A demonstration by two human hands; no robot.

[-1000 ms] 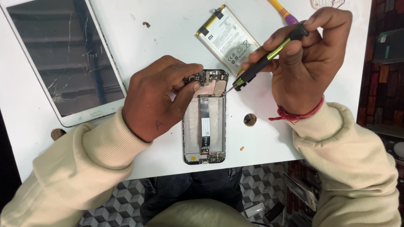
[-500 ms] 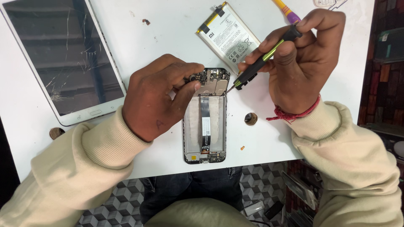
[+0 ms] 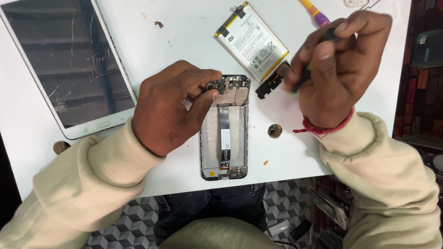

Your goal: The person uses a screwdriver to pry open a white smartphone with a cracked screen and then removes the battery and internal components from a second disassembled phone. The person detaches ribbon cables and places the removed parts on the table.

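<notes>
Head view, centre of frame: the opened phone frame (image 3: 224, 129) lies back-up on the white table (image 3: 184, 41), its long axis running toward the lower edge, so that the board end at its top faces both of my hands. My left hand (image 3: 168, 108) rests over the frame's upper left corner, thumb and forefinger curled narrow and pressing on the board area; held so, the frame cannot slide while I work on it. My right hand (image 3: 339, 69), upper right of the frame, is closed around a dark-handled tool (image 3: 318, 53) in a pen-like pinch, fingers tight on the shaft; the hand is blurred and I cannot tell where the tip sits. Just left of that hand, beside the frame's upper right corner, a small black part (image 3: 269, 84) lies on the table, touching or nearly touching the lower edge of the flat battery (image 3: 251, 40), which is set aside label-up above the frame, apart from the work. A yellow-and-purple tool (image 3: 315, 13) lies at the top edge, within reach of the right hand. A small round brown piece (image 3: 274, 130) and a tiny orange speck (image 3: 266, 163) rest right of the frame. A tablet with a cracked screen (image 3: 69, 64) occupies the upper left, pushed clear of the working area.
</notes>
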